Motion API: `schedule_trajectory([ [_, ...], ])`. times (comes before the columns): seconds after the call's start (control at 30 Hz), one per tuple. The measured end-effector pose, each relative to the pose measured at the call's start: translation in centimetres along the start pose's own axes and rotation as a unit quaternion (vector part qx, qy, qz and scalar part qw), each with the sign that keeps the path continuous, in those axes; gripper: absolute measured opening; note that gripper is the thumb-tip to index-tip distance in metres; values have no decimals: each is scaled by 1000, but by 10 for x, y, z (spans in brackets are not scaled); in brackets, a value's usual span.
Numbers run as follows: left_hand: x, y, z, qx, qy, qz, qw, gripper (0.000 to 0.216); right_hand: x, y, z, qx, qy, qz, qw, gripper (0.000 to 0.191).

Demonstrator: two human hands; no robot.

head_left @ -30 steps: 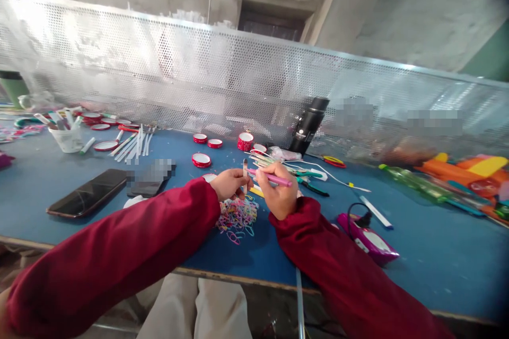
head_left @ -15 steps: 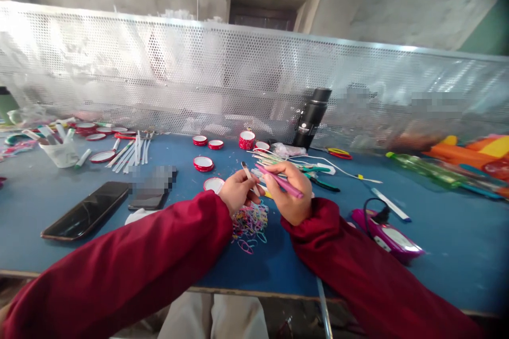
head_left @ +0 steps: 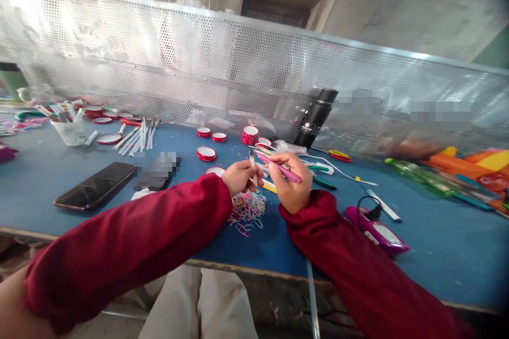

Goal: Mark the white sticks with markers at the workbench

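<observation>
My left hand (head_left: 237,177) is closed in a pinch around a thin pale stick (head_left: 252,164) that stands nearly upright. My right hand (head_left: 289,183) grips a pink pen-like tool (head_left: 278,167), its tip pointing left toward the stick. Both hands hover close together above a heap of small coloured rubber bands (head_left: 247,210) on the blue table (head_left: 55,169). Both sleeves are dark red.
A black phone (head_left: 94,186) lies at the left, a purple device with a black cable (head_left: 377,224) at the right. Red-rimmed lids (head_left: 206,153), white sticks (head_left: 137,139), a white cup of pens (head_left: 70,131), a black flask (head_left: 316,117), scissors and coloured toys stand before a perforated metal screen (head_left: 199,74).
The stick in my left hand has gone from tilted to nearly upright. My right hand with the pink tool stays beside it. The view has shifted slightly.
</observation>
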State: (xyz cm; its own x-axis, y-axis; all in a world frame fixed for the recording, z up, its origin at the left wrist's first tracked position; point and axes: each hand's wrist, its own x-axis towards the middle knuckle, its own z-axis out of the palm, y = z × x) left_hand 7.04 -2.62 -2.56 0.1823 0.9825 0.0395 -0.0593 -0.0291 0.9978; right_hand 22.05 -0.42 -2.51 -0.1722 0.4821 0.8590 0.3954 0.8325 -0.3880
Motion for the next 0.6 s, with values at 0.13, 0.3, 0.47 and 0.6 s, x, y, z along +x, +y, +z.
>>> schedule_trajectory([
  [0.13,1,-1,-2,24,-29,-9,999,20,-1,3,1,24,8,28,999,6],
  [0.3,-2,1,-2,34,-39,-17,999,19,0,2,1,11,11,12,1000,8],
  [0.47,1,-1,-3,52,-43,-25,997,21,1,3,-1,1,11,11,1000,10],
  [0.6,4,-4,-5,60,-49,-16,997,20,1,5,0,-12,10,4,1000,11],
])
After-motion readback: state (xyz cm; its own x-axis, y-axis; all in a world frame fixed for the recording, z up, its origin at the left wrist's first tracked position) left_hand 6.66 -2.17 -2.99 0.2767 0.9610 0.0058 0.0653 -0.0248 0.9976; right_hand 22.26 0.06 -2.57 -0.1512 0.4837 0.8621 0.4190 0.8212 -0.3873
